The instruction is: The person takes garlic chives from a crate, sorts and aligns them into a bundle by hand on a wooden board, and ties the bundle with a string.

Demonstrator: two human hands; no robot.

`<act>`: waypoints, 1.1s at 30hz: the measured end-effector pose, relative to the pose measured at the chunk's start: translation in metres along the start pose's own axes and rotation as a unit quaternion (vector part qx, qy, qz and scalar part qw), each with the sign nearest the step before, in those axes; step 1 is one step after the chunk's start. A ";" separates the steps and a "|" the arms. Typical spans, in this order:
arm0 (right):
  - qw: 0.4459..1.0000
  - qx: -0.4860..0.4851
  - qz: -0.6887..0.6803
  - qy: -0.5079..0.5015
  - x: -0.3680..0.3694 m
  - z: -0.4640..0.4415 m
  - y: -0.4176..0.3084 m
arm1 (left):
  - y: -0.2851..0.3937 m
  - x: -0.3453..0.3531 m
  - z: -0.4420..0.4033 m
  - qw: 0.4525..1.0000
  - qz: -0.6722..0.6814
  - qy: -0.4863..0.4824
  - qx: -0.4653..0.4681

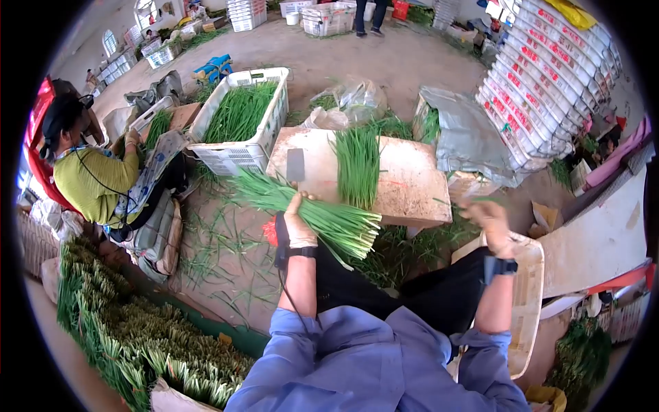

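Note:
My left hand is closed round a thick bunch of garlic chives. The pale cut ends point right and the green leaves fan out to the left. Something red shows beside that wrist. Off to the right, my right hand is raised and smeared by motion. A thin green streak shows by its fingers, and whether they grip it is unclear. Before me, a second pile of chives lies across a worn, pale board. A flat grey blade-like piece rests on the board's left side.
A white crate of chives stands beyond the board's left end. Many bundled chives line the lower left. A person sits at the left. Stacked white crates rise at the right; a pale plastic bin is by my right arm.

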State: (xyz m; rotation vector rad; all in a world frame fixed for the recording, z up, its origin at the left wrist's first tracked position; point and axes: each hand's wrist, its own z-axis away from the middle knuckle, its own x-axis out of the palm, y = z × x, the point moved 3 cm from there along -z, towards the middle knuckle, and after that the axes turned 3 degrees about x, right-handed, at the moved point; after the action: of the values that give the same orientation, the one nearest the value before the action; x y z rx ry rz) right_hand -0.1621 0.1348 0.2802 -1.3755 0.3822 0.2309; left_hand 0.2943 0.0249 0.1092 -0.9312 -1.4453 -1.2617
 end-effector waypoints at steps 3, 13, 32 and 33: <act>0.944 -0.201 0.259 0.034 0.070 0.003 0.013 | -0.007 0.007 0.003 1.000 -0.006 -0.007 -0.014; 0.890 -0.363 0.248 -0.119 0.211 0.005 0.016 | -0.018 -0.016 -0.004 0.989 -0.088 0.057 -0.105; 0.883 0.176 -0.316 -0.298 0.252 0.038 0.066 | -0.027 0.015 0.008 0.993 -0.107 0.055 0.015; 0.904 0.162 -0.291 -0.269 0.246 0.037 0.061 | -0.024 0.012 0.007 0.994 -0.098 0.048 0.009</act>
State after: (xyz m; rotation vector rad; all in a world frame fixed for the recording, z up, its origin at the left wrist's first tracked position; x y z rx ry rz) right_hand 0.0449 0.1670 0.1335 -0.9871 -0.4394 0.0387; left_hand 0.2671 0.0269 0.1152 -0.7193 -1.4972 -1.4156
